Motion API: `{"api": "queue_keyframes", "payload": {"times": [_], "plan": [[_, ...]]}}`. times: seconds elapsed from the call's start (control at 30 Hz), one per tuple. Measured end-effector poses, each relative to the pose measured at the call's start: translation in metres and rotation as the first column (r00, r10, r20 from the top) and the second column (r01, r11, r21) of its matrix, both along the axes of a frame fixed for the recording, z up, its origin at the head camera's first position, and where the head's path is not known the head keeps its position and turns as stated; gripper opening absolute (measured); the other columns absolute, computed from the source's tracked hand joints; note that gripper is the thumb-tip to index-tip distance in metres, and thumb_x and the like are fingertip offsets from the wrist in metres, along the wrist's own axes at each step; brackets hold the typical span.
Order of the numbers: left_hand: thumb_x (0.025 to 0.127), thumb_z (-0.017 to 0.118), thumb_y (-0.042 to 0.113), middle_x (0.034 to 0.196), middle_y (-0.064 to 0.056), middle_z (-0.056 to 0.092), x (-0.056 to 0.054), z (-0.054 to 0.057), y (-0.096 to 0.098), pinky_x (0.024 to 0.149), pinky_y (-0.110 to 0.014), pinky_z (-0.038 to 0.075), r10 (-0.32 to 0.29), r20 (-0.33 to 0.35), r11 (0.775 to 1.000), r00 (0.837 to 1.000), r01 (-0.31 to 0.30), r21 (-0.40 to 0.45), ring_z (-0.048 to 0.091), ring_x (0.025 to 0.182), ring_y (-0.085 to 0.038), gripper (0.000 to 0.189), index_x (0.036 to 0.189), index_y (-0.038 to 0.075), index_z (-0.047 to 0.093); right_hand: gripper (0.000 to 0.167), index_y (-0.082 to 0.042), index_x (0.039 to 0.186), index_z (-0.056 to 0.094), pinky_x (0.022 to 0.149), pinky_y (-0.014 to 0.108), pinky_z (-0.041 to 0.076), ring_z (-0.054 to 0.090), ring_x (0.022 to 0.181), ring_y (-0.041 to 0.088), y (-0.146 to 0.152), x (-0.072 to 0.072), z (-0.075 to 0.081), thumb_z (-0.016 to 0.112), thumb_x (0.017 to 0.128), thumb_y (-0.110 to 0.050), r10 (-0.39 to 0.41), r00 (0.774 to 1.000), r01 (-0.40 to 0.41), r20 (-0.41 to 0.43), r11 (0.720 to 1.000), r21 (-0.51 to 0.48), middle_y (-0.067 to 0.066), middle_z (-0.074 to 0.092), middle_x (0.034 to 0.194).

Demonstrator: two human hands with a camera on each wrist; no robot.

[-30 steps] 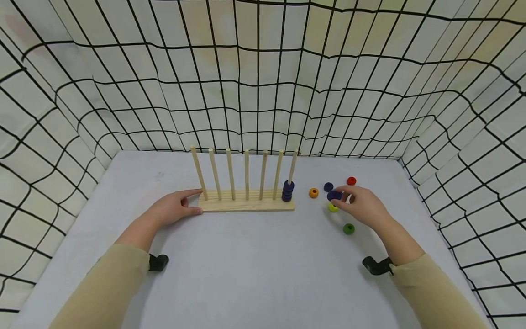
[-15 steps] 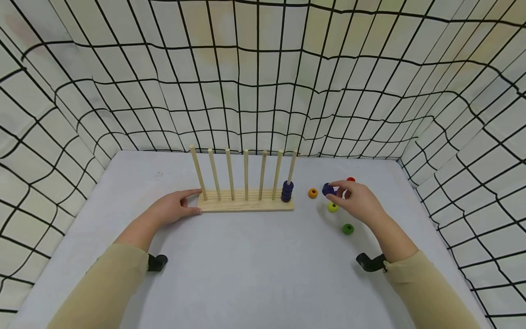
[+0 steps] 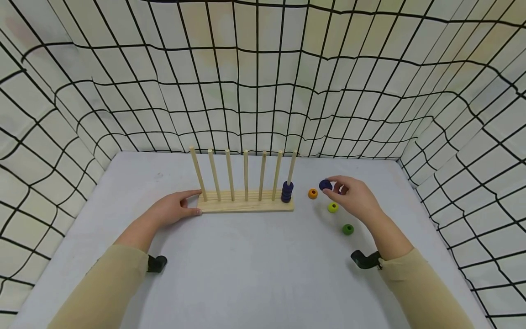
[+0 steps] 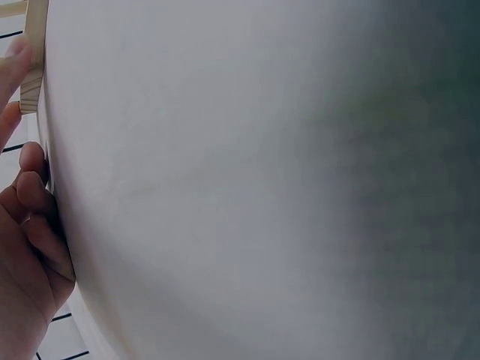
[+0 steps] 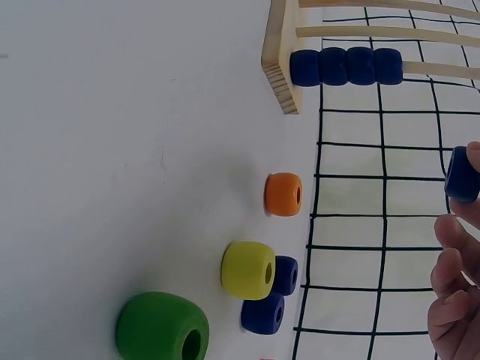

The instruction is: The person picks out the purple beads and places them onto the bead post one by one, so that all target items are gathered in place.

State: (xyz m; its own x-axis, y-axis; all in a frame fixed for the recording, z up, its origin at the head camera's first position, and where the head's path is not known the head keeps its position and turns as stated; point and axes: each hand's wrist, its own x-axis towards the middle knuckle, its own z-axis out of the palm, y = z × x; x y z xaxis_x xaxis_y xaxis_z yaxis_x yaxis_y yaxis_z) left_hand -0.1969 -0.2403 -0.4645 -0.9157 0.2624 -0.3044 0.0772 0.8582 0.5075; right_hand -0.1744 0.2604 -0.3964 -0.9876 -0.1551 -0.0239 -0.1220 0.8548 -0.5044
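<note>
A dark blue bead (image 3: 325,185) sits pinched between thumb and fingertip of the right hand (image 3: 355,198), raised above the table (image 3: 246,265), the forearm slanting in from the right. Below lie orange (image 3: 312,193), yellow (image 3: 333,207) and green beads (image 3: 348,229). Four blue beads (image 5: 346,67) fill the end peg's foot. The left hand (image 3: 166,210), arm slanting inward, grips the wooden base's (image 3: 246,207) left end, thumb in front.

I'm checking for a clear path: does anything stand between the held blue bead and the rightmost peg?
Nothing visible does. The right hand holds the bead above the table; the orange bead toward the peg lies lower.
</note>
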Motion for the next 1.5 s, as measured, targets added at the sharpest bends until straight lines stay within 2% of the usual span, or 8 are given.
{"api": "queue_keyframes", "payload": {"times": [0.83, 1.07, 1.5], "plan": [[0.086, 0.071, 0.056, 0.083, -0.004, 0.049, -0.002, -0.003, -0.001, 0.065, -0.035, 0.034, -0.009, -0.006, 1.000, 1.000, 0.008, -0.018, 0.044, 0.073, -0.019, 0.082, 0.152, 0.018, 0.042, 0.045, -0.023, 0.133, 0.062, 0.062, 0.036, 0.043, 0.052, 0.084, 0.023, -0.012, -0.004, 0.009, 0.067, 0.094, -0.043, -0.023, 0.997, 0.018, -0.073, 0.998, -0.065, 0.002, 0.060, 0.097], [0.086, 0.072, 0.054, 0.081, -0.004, 0.049, -0.002, -0.002, 0.000, 0.065, -0.035, 0.033, -0.010, -0.009, 1.000, 1.000, 0.010, -0.016, 0.044, 0.072, -0.019, 0.081, 0.151, 0.017, 0.043, 0.046, -0.023, 0.134, 0.061, 0.060, 0.035, 0.044, 0.052, 0.079, 0.021, -0.015, -0.005, 0.012, 0.067, 0.094, -0.044, -0.026, 0.996, 0.020, -0.084, 0.997, -0.078, 0.001, 0.060, 0.096], [0.085, 0.072, 0.055, 0.082, -0.004, 0.048, -0.002, -0.002, 0.000, 0.066, -0.035, 0.033, -0.008, -0.006, 1.000, 1.000, 0.008, -0.010, 0.044, 0.073, -0.019, 0.082, 0.152, 0.018, 0.043, 0.047, -0.021, 0.135, 0.061, 0.061, 0.035, 0.045, 0.052, 0.084, 0.022, -0.021, -0.006, 0.020, 0.067, 0.094, -0.044, -0.036, 0.994, 0.027, -0.102, 0.995, -0.091, 0.003, 0.060, 0.096]]}}
